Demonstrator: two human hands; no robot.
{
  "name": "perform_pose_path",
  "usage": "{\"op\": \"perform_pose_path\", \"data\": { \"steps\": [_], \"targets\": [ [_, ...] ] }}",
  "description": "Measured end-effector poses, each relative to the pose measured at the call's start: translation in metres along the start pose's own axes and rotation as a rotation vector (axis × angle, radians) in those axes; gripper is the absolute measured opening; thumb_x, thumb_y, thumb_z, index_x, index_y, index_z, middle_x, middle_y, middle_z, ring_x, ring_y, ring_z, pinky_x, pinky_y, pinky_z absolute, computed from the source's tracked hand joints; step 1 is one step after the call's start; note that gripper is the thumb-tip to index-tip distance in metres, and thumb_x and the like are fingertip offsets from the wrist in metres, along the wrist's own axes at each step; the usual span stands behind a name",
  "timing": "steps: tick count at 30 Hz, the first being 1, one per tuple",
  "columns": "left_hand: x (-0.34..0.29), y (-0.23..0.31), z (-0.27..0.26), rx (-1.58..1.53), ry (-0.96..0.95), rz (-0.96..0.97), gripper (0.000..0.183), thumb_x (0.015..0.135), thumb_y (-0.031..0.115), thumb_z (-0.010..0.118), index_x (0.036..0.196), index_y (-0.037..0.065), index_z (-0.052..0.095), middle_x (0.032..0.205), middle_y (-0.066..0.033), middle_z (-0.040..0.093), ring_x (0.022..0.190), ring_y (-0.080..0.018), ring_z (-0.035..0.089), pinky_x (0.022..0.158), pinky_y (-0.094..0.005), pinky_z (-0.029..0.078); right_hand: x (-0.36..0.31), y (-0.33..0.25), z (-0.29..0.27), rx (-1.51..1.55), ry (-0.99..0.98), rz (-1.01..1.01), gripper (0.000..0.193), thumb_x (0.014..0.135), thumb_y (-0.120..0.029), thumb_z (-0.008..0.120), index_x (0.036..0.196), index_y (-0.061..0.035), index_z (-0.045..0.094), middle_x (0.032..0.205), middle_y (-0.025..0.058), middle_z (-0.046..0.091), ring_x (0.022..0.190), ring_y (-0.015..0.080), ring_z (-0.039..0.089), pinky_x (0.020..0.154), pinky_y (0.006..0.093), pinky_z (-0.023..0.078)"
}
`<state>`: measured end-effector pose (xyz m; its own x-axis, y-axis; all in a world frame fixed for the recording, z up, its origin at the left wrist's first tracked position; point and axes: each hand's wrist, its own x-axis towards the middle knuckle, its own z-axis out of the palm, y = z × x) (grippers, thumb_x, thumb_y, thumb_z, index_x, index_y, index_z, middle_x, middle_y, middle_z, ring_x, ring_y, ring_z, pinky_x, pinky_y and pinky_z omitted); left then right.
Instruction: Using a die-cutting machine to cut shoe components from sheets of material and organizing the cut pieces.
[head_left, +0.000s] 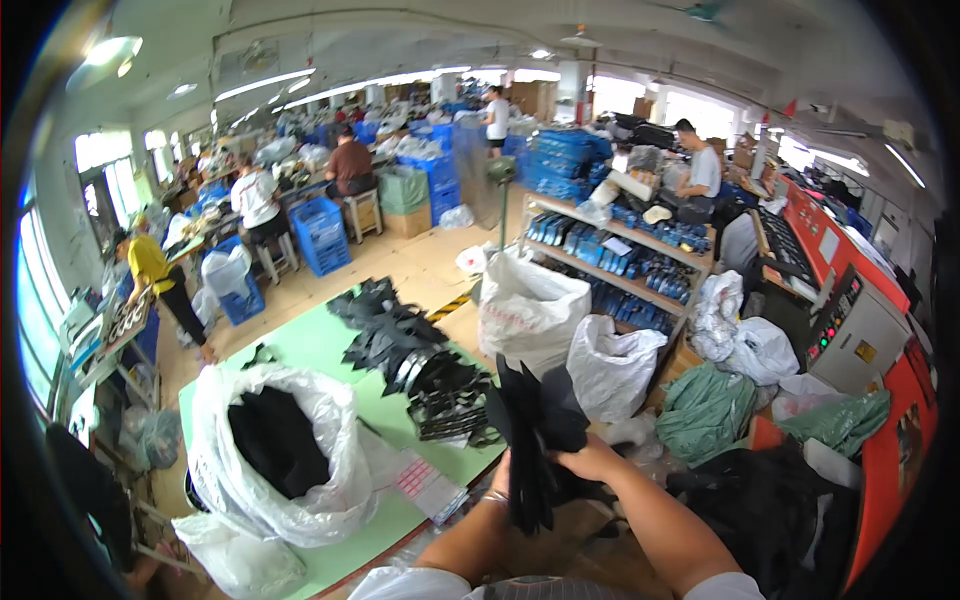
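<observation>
In front of my body, a stack of black cut pieces (530, 430), with flat, pointed shapes, is held up between both hands. My left hand (501, 478) is closed on its left side, partly hidden behind the pieces. My right hand (592, 461) grips the stack from the right, its fingers partly covered. Just left of the stack is a green-topped table (300, 345). Rows of similar black cut pieces (395, 340) lie along it, together with a bunch of thin black strips (452, 395). A white plastic bag (340, 515) stands there, its mouth open around black material (275, 440).
A printed card with pink squares (425, 478) lies by the table's edge. Large white sacks (535, 310) stand ahead, before a shelf rack (610, 255) of blue items. Green bags (705, 405) and a red machine (850, 320) are at right. Several people work farther off.
</observation>
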<state>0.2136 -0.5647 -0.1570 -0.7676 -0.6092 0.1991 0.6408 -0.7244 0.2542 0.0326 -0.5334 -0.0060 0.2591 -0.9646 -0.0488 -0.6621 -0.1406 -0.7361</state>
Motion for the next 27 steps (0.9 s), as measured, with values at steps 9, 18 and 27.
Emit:
{"op": "perform_pose_path", "data": {
  "steps": [9, 18, 27],
  "targets": [
    [-0.161, 0.167, 0.074, 0.158, 0.624, 0.566, 0.056, 0.081, 0.042, 0.070, 0.120, 0.004, 0.058, 0.111, -0.0144, 0.065, 0.100, -0.0306, 0.063, 0.093, -0.0451, 0.049, 0.144, -0.131, 0.140, 0.277, -0.233, -0.437, 0.040, 0.087, -0.029, 0.062, 0.119, -0.0058, 0.060, 0.118, 0.0147, 0.063, 0.110, 0.0263, 0.059, 0.093, 0.0360, 0.045],
    [-0.323, 0.239, 0.169, 1.006, 1.232, 0.969, 0.069, 0.075, 0.011, 0.074, 0.131, -0.003, 0.036, 0.116, -0.0176, 0.057, 0.099, -0.0269, 0.061, 0.087, -0.0371, 0.051, 0.180, -0.242, 0.331, 0.835, -0.671, -0.059, 0.043, 0.093, -0.031, 0.053, 0.116, 0.0041, 0.060, 0.114, 0.0152, 0.063, 0.102, 0.0223, 0.058, 0.089, 0.0392, 0.045],
    [-0.350, 0.231, 0.083, 1.551, 2.155, 0.466, 0.118, 0.057, 0.022, 0.084, 0.148, 0.005, 0.011, 0.134, -0.0340, 0.038, 0.120, -0.0458, 0.044, 0.104, -0.0459, 0.037, 0.208, -0.206, 0.325, -0.364, 0.206, 0.011, 0.088, 0.074, -0.040, 0.073, 0.141, -0.0043, 0.028, 0.136, 0.0238, 0.039, 0.126, 0.0395, 0.038, 0.098, 0.0441, 0.037]
  ]
}}
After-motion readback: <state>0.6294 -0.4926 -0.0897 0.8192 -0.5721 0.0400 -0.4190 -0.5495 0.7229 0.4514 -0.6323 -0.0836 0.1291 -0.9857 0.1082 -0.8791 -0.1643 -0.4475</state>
